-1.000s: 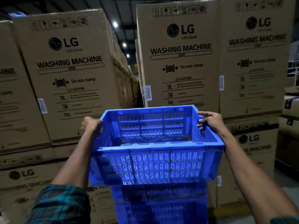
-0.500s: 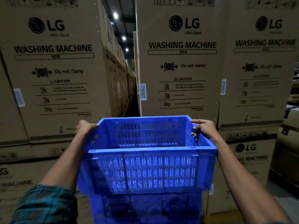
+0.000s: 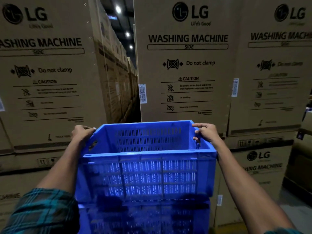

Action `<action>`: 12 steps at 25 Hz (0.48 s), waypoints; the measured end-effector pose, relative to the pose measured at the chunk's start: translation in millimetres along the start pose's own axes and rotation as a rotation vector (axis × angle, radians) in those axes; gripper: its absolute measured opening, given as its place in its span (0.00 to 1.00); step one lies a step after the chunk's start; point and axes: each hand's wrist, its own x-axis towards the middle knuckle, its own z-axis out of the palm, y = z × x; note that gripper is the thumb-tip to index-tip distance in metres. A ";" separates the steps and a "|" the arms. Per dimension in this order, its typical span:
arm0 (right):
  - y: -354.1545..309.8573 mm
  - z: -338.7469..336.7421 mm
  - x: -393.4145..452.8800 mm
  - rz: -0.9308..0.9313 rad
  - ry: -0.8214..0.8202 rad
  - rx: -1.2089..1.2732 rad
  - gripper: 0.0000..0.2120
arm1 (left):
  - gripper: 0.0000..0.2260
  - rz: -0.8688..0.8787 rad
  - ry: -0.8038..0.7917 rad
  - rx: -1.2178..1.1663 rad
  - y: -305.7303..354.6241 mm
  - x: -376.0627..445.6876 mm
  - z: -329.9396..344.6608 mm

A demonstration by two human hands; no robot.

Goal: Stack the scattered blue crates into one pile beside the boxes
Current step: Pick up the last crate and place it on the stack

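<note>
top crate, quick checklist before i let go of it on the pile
1. Left hand grips the top crate at its left rim: ok.
2. Right hand grips the right rim: ok.
3. Top crate sits level: ok, the near rim looks about horizontal.
4. Lined up over the crate below: ok, roughly; the sides look about flush.
5. Fully seated on the crate below: cannot tell, the joint is dark and blurred.
6. Clear of the washing machine boxes behind: cannot tell, the gap is hidden.
</note>
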 end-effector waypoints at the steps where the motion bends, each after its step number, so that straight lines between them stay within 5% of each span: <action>1: -1.0 1.1 1.7 0.011 0.003 -0.008 0.19 | 0.14 0.012 -0.006 0.004 0.7 1.3 0.9; 6: -0.9 4.7 -0.1 0.153 -0.076 -0.056 0.10 | 0.10 0.003 -0.111 0.076 6.4 -4.5 -1.9; 12: 3.1 4.3 -7.2 0.201 -0.088 -0.058 0.13 | 0.06 -0.001 -0.207 0.027 -7.8 -8.0 -20.2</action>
